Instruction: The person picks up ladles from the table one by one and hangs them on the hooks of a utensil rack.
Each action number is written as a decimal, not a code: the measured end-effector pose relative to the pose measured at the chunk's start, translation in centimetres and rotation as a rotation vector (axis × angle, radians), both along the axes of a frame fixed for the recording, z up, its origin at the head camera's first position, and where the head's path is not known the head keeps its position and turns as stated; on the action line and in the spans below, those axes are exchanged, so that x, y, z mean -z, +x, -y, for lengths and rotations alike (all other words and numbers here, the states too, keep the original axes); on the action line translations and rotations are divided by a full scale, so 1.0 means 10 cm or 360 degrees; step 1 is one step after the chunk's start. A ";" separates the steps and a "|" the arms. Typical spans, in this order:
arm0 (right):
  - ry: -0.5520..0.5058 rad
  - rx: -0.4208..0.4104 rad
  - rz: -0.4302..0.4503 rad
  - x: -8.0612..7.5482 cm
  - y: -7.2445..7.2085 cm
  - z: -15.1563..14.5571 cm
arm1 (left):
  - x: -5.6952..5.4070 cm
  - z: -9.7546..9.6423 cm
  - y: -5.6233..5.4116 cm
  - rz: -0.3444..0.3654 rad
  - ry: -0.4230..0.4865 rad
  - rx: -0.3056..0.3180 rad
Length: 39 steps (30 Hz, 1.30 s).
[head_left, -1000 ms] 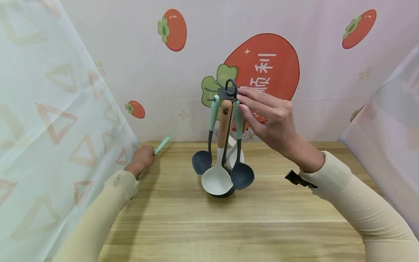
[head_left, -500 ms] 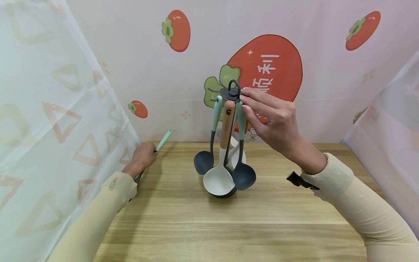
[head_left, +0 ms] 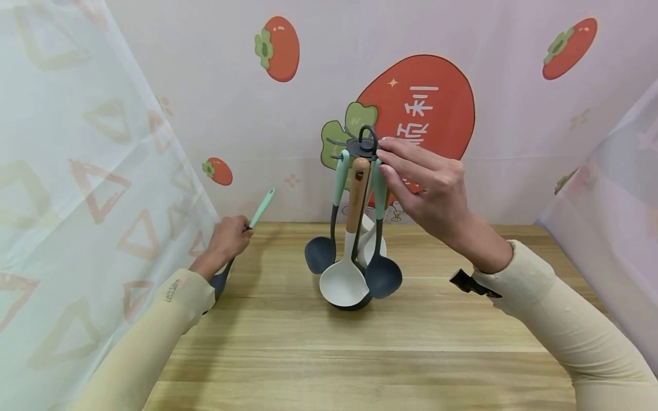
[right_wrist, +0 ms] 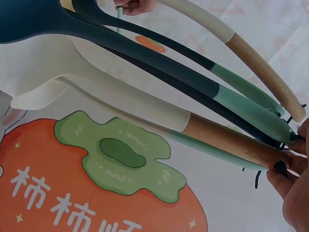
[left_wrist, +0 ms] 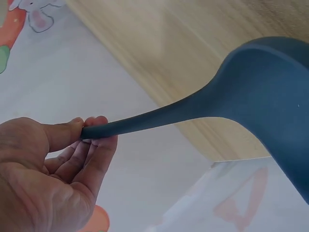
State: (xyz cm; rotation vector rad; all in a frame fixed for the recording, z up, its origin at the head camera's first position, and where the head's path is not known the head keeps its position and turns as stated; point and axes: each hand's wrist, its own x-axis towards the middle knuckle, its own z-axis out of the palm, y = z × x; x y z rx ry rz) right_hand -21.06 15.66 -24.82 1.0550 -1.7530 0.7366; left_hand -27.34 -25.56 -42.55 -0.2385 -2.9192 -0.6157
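My left hand [head_left: 228,237] pinches a dark blue-grey ladle [left_wrist: 260,92] between thumb and fingers, where its mint-green handle [head_left: 262,208] meets the dark neck. In the head view its bowl is partly hidden by the left sleeve. My right hand [head_left: 429,177] grips the top of a dark utensil stand [head_left: 361,148], fingertips beside its loop. Several utensils hang from the stand's hooks: a white ladle [head_left: 343,284] with a wooden handle in front, and a dark ladle [head_left: 382,277] with a mint handle close under my right fingers. Another dark mint-handled utensil [head_left: 319,255] hangs on the left.
The stand's round dark base [head_left: 354,305] rests on a wooden table [head_left: 329,377]. A white cloth wall [head_left: 169,85] with persimmon prints rises behind, and cloth walls flank both sides. The left hand is close to the left cloth [head_left: 128,188].
My left hand has risen slightly and shifted right with the ladle, its handle end now higher and more of its bowl showing. The right hand keeps its grip on the stand.
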 end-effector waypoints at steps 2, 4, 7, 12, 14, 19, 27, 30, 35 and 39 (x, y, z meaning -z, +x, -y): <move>-0.0009 -0.0004 -0.0005 0.00 0.00 0.01 | -0.04 -0.02 0.02 -0.0012 0.0023 -0.0011; -0.0016 -0.0007 -0.0009 0.01 0.00 0.01 | -0.08 -0.03 0.04 -0.0021 0.0045 -0.0015; -0.0020 -0.0007 -0.0009 0.01 0.00 0.01 | -0.14 -0.06 0.07 -0.0043 0.0077 -0.0008; -0.0020 -0.0004 0.0004 0.01 0.00 0.01 | -0.22 -0.11 0.10 -0.0069 0.0116 -0.0004; -0.0015 0.0002 0.0010 0.00 0.00 0.01 | -0.24 -0.14 0.11 -0.0079 0.0130 -0.0001; 0.0000 0.0017 0.0011 0.00 0.00 0.00 | -0.30 -0.19 0.14 -0.0161 0.0160 0.0029; -0.0036 -0.0004 0.0004 0.01 0.00 0.01 | -0.42 -0.31 0.22 -0.0291 0.0206 0.0067; -0.0038 0.0003 0.0002 0.01 0.00 0.00 | -0.48 -0.37 0.25 -0.0354 0.0219 0.0094; -0.0045 -0.0006 0.0006 0.01 0.00 0.01 | -0.57 -0.48 0.32 -0.0433 0.0258 0.0158; -0.0044 -0.0016 0.0004 0.01 -0.01 0.01 | -0.64 -0.55 0.36 -0.0455 0.0294 0.0181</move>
